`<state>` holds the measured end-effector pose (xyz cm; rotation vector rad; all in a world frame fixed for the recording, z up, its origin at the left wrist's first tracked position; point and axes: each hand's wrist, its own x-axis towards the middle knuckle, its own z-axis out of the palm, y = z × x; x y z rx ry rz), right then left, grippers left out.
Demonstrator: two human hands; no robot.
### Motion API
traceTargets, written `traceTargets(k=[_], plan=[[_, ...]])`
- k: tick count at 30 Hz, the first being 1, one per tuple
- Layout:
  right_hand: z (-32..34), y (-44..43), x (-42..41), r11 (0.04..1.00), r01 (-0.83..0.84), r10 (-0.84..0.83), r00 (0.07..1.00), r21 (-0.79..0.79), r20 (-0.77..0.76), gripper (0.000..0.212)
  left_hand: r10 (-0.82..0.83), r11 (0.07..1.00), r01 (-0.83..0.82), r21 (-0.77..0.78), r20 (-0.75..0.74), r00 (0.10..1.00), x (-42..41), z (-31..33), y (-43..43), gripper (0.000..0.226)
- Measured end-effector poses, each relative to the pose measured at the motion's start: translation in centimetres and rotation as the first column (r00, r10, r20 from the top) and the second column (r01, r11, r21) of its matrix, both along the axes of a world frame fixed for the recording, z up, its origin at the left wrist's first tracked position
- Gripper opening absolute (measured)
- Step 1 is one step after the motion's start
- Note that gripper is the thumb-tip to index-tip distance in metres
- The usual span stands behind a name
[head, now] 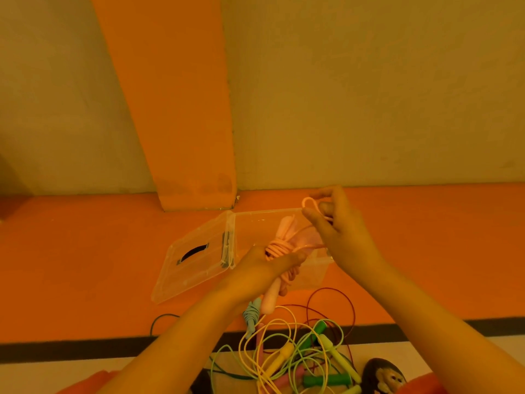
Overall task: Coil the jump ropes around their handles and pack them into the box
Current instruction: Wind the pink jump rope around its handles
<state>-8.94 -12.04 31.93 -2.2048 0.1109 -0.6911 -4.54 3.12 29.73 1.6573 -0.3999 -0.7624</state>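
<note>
Well, the pink jump rope (279,247) is up in both hands over the clear box (314,277). Its two pale pink handles lie side by side, with a thick bundle of matching cord wound round their middle. The left hand (264,268) grips the handles just below that winding, fingers curled round them. The right hand (341,237) is raised higher, above the box's far rim, and pinches a small loop (308,201) of the cord's loose end.

The box sits on the orange floor (85,237) near the foot of the wall. Its hinged lid (196,274), which has a dark carrying handle, lies flat to the left.

Nearer the person, a loose tangle of ropes (295,351) in yellow, green and dark red straddles the black stripe (85,345). A blue rope (251,314), already wound, lies just beside it. Orange floor stretches wide left of the lid and right of the box.
</note>
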Motion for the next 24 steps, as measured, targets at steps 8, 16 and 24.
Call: traceTargets(k=[8,16,24], plan=[[-0.9,-0.6,-0.1,1.000,-0.015,0.016,1.000,0.013,-0.021,0.011,0.131,0.991,-0.129,-0.036,0.089,0.987,0.8,0.3,0.5,0.024],[-1.9,2.6,0.7,0.918,-0.008,-0.002,1.000,0.397,0.027,0.012,0.289,0.955,-0.266,-0.127,0.219,0.932,0.6,-0.7,-0.7,0.024],[-0.7,2.8,1.6,0.740,0.036,-0.044,0.999,0.671,-0.005,0.007,0.299,0.943,-0.332,-0.008,0.454,0.839,1.1,-1.5,-1.2,0.036]])
